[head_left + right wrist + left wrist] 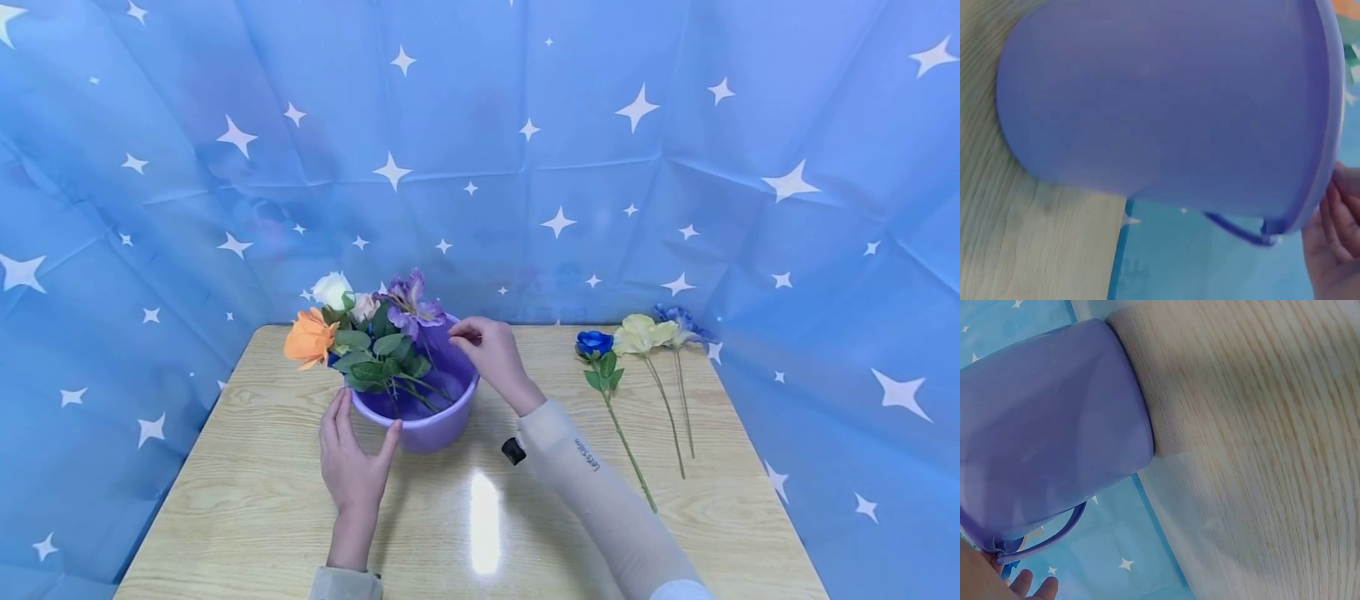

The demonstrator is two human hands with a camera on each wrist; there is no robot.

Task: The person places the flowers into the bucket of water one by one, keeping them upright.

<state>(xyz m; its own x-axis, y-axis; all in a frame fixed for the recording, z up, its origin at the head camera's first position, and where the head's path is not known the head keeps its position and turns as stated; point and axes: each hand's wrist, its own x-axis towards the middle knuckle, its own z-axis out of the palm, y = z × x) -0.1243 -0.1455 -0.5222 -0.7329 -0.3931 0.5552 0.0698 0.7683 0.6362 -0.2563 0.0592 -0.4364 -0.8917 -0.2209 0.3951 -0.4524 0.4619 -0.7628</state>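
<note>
Head view: the left hand [355,462] is resting spread fingers against the bucket [431,433] between both hands; the right hand [491,354] is curling at its rim, grasp indeterminable. Beyond the left hand, the overhanging orange flower [309,339] is possibly risking dislodgement through bumping.

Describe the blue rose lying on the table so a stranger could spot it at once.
On the wooden table, look to the right of the purple bucket. The blue rose lies there, nearest the bucket, beside a pale yellow flower and a violet-blue flower. Unlike theirs, its stem shows green leaves.
</note>
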